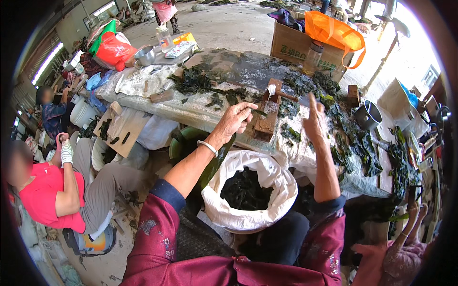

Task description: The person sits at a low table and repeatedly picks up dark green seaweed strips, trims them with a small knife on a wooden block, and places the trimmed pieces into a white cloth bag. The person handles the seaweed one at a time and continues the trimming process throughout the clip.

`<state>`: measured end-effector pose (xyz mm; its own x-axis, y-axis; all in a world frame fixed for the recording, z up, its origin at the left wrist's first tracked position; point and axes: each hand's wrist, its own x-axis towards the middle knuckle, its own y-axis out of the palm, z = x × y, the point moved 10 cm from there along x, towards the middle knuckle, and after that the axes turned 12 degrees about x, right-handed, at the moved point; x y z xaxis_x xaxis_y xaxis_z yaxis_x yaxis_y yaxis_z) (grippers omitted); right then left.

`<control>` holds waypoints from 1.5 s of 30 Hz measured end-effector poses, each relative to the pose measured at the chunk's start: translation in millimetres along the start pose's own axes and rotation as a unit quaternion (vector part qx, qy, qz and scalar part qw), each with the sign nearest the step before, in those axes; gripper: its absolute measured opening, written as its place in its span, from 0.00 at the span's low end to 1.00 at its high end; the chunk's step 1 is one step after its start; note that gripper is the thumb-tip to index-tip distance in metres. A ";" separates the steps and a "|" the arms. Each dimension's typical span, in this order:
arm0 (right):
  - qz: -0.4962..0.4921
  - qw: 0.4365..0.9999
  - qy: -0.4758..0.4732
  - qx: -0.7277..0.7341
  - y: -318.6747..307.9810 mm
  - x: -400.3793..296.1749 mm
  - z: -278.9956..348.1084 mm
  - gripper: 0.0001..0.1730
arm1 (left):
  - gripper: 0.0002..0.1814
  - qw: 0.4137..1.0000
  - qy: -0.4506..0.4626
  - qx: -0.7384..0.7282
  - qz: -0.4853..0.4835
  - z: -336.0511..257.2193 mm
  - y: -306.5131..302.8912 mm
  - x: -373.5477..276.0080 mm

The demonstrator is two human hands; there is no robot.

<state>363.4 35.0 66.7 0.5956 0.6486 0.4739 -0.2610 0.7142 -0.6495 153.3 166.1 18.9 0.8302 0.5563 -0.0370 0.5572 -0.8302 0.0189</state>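
Note:
My left hand [234, 119] pinches the end of a dark green strip of seaweed, probably kelp [218, 157], that hangs down beside the wrist. Raised over the right part of the table, my right hand [315, 119] is blurred, its fingers extended and nothing visible in them. Between the hands a wooden block [265, 121] with a wooden peg [287, 95] and a bit of white material rests on the table edge. Below them stands a white cloth-lined container [250, 218] with dark seaweed pieces [247, 191] inside.
Seaweed heaps [195, 80] lie along the plastic-covered table [161, 109]. A metal pot [368, 115], a cardboard box [290, 43] and a metal mug [145, 56] stand on it. One co-worker [50, 196] sits at left; another person's hands [413, 216] show at lower right.

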 end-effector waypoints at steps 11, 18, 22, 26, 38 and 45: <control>0.307 0.891 0.032 0.333 54.2 -87.4 85.5 0.21 | 0.14 0.928 0.223 0.294 0.051 -24.4 72.1 -36.5; 0.232 0.896 0.007 0.378 49.9 -76.3 71.0 0.06 | 0.07 0.993 -0.015 -0.075 0.092 10.4 4.9 -65.8; 0.085 0.940 -0.145 0.297 40.9 -47.7 83.7 0.05 | 0.04 0.997 0.036 -0.004 -0.073 6.5 -20.0 -17.7; 0.010 0.955 -0.235 0.178 35.6 -31.8 86.8 0.06 | 0.03 0.969 0.124 0.120 -0.179 -13.6 -30.6 17.8; 0.295 0.953 -0.055 0.051 87.3 -50.4 24.4 0.12 | 0.02 0.851 0.136 0.391 -0.324 11.7 -73.5 20.6; 0.175 0.935 -0.289 0.109 -14.2 -95.9 184.4 0.12 | 0.19 0.898 0.258 0.353 -0.049 -71.6 35.9 -89.5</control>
<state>169.9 11.1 140.1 -0.0484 0.8421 0.5371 -0.5490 0.4268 -0.7186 100.5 89.1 94.5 0.7785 0.4188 0.4675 0.6272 -0.4906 -0.6049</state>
